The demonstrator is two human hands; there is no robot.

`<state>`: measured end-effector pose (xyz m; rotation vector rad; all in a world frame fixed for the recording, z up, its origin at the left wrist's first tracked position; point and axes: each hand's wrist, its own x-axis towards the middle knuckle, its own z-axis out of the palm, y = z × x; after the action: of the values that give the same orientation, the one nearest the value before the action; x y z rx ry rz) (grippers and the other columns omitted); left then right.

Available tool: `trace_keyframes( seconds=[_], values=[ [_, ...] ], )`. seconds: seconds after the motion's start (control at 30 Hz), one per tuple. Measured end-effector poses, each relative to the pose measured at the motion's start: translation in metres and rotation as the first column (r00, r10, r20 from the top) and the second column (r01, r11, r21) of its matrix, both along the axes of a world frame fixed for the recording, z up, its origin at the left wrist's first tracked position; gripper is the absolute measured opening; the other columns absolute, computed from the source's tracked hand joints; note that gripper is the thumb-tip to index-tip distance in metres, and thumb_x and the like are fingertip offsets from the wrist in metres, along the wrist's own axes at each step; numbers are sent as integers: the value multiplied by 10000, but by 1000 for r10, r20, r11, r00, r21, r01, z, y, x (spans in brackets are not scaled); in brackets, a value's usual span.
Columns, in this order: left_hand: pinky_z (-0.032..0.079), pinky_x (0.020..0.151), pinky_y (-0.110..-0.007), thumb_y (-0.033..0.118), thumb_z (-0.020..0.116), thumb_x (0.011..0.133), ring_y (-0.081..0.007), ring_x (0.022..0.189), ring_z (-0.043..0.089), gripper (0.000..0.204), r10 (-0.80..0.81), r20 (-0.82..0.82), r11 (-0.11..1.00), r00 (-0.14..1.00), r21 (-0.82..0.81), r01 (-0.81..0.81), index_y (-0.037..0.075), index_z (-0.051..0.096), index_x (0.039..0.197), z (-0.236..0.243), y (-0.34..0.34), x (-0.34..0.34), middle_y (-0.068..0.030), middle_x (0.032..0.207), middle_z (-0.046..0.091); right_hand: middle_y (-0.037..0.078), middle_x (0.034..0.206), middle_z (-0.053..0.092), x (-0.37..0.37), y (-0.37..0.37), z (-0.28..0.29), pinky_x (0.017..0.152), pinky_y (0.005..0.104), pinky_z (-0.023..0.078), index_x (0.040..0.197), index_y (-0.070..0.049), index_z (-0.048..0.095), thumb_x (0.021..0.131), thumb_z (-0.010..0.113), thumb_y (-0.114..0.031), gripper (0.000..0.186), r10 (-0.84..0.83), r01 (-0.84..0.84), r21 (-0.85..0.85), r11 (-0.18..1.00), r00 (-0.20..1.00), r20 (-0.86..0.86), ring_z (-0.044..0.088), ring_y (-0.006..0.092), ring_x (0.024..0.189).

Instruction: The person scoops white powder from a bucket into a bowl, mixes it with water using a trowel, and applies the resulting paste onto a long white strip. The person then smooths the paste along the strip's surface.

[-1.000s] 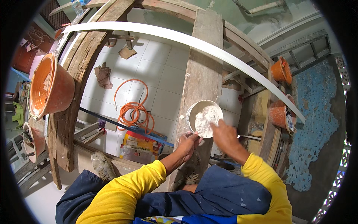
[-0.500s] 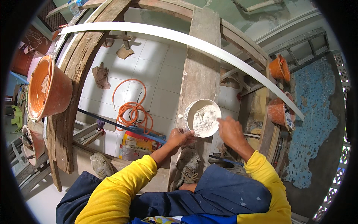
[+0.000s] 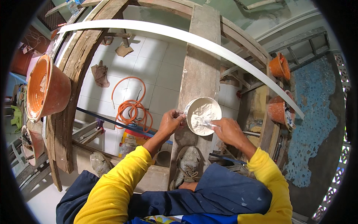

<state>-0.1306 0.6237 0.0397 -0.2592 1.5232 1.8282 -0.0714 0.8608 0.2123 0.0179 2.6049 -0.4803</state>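
A white bowl [image 3: 189, 125] of thick, off-white paste [image 3: 205, 111] is held above the wooden plank in front of me. My left hand [image 3: 172, 121] is closed at its left side, thumb and fingers pinching near the rim. My right hand [image 3: 228, 130] grips a small spoon-like tool [image 3: 205, 122], whose end sits in the paste; the fingers partly hide it, so its exact kind is unclear. Beneath the bowl, my shoe [image 3: 188, 164] rests on the plank [image 3: 199, 74].
A long white strip [image 3: 160, 28] arches across the wooden beams. Orange buckets stand left [image 3: 56, 89] and right [image 3: 279, 67], another [image 3: 276, 112] holding things. Below, an orange hose [image 3: 130, 112] and a cloth [image 3: 100, 74] lie on white tiles. Blue flaking patches [image 3: 313, 123] cover a surface at right.
My right hand has moved down and left, and the tool in the paste now shows. My left hand has shifted up and left along the bowl, which is turned slightly.
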Motion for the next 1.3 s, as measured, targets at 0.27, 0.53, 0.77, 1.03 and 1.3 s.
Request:
trace_keyframes(
  seconds=[0.27,0.53,0.77,1.03,1.3],
  values=[
    [620,748,-283,190,747,1041,-109,816,708,243,-115,-57,993,992,0,115,-11,710,1173,-4,-1,4,-38,956,740,289,943,739,-13,12,-9,846,563,559,1114,-44,806,959,680,-198,252,-71,67,-87,994,997,-37,716,487,914],
    [595,684,-304,178,767,1009,-142,772,730,256,-88,-129,996,988,-27,85,-37,712,1136,-11,5,1,-87,916,758,262,977,742,-12,7,-16,817,553,587,1047,-57,776,962,648,-207,214,151,-147,176,973,988,-11,731,470,893],
    [627,741,-310,172,751,1028,-161,849,755,287,-162,-137,986,977,-54,156,-48,682,1199,-6,0,-1,-105,989,756,204,966,710,2,-16,-18,704,563,584,1159,-83,789,962,677,-158,238,215,-183,352,918,975,-54,724,410,786],
    [642,705,-325,196,768,1013,-184,838,771,357,-127,-38,991,991,29,129,-51,665,1250,-8,2,-8,-155,1038,765,218,896,673,0,-5,-20,727,568,568,1182,-77,784,975,677,-171,252,190,-163,241,957,977,-94,702,456,807],
    [667,789,-350,180,705,1065,-210,936,763,545,-253,11,966,967,47,253,-41,524,1530,-1,0,-15,-150,1135,748,232,975,726,10,-1,-6,845,564,573,1205,-56,775,999,636,-184,280,33,-24,219,975,999,-34,719,444,939]
  ],
)
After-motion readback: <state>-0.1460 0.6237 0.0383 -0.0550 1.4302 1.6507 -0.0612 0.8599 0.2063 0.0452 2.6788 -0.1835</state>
